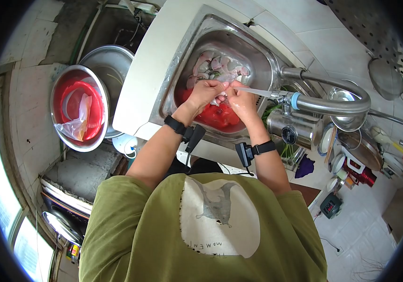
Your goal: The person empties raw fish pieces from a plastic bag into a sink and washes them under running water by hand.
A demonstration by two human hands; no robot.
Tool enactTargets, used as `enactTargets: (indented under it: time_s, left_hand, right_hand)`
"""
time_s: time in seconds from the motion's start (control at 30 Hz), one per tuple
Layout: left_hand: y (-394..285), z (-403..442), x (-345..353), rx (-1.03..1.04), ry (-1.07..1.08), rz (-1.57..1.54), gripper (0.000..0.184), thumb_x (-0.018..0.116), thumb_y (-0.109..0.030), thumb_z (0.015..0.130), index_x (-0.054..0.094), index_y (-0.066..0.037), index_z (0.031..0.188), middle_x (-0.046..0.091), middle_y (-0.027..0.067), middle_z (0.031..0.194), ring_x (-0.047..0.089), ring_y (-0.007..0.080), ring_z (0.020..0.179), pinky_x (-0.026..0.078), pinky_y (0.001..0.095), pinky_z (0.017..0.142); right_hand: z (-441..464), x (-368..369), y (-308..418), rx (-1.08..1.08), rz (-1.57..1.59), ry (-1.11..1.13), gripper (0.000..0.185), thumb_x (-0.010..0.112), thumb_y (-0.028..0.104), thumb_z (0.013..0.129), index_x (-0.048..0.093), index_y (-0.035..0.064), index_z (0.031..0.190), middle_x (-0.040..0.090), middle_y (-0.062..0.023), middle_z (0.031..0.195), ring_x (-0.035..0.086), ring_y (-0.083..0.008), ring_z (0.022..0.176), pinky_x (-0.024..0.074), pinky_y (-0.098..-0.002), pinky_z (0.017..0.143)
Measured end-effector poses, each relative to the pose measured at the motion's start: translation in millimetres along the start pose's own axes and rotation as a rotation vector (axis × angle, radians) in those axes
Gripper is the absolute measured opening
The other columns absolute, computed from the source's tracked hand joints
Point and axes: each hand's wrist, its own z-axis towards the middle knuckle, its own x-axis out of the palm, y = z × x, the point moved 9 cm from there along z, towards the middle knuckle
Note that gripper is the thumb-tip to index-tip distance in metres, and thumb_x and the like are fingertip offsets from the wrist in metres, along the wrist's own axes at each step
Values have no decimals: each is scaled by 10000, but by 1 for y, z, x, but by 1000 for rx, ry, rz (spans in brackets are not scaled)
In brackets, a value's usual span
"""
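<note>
My left hand (206,94) and my right hand (242,99) meet over the steel sink (262,61), fingertips pinched close together. A small pale, wet piece (215,101) shows partly between them; its kind is hard to tell. A thin stream of water (255,91) runs from the faucet (333,105) onto my right hand. Beyond my fingers, several whitish-pink, fleshy pieces (206,58) lie in the sink. Below my hands is something red and wet, like a basin (218,117), partly hidden by them.
Left of the white counter (147,61), a metal basin (55,101) holds a red bowl (99,110) with a plastic bag (83,115). Right of the sink stand a steel canister (300,129), green stalks (272,107) and a wire-handled pot lid (359,145).
</note>
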Motion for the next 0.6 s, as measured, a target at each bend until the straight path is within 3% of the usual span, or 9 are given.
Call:
enactTargets:
  time_s: [0.07,0.13,0.2,0.23,0.3,0.33,0.4,0.6]
  left_hand:
    - [2,6,-1,78,36,3,252,685,-285,994,737,-43,1044,701,24,846,578,66,641,501,213,572]
    - [1,-3,5,12,49,-21,237,693,-269,989,739,-45,1050,693,20,830,555,59,628,486,211,563]
    - [3,-8,7,-54,61,-44,224,701,-254,984,741,-46,1055,684,15,813,533,52,614,470,209,554]
    - [2,-8,5,-37,55,-21,213,707,-243,979,740,-48,1058,684,16,815,524,50,613,462,209,547]
    - [1,-9,2,-21,52,2,203,713,-231,974,740,-49,1061,683,16,817,516,48,612,453,210,540]
    - [0,-10,0,-12,36,38,195,709,-221,976,738,-48,1060,689,20,826,515,47,614,451,208,538]
    - [0,-13,-3,-5,14,77,187,706,-212,978,736,-46,1058,695,23,834,513,46,615,448,206,536]
    - [-3,-14,-1,36,24,-9,155,665,-168,999,718,-43,1074,703,32,840,539,47,628,449,208,535]
  right_hand:
    - [0,3,-9,18,-12,-5,265,604,255,980,642,13,879,670,-146,720,626,-268,639,490,-393,642]
    - [0,6,-17,36,-23,-11,274,584,270,993,639,20,898,671,-146,727,624,-270,645,486,-394,642]
    - [0,18,-31,137,285,41,290,569,282,1003,630,18,900,655,-150,735,621,-251,681,487,-394,671]
    - [3,23,-40,137,286,41,290,569,282,1003,630,18,900,655,-150,735,621,-251,681,487,-394,671]
    - [8,22,-46,63,369,18,308,564,285,1015,623,17,875,633,-88,736,568,-168,690,461,-350,663]
    - [9,17,-49,62,370,18,308,564,285,1015,623,17,875,633,-88,736,568,-168,690,461,-350,663]
    - [11,5,-62,203,554,-34,312,583,322,1041,647,56,892,552,35,781,472,-75,756,386,-234,694]
    - [3,-7,-39,232,654,-20,290,622,322,1022,660,54,918,611,25,807,495,-58,739,402,-234,663]
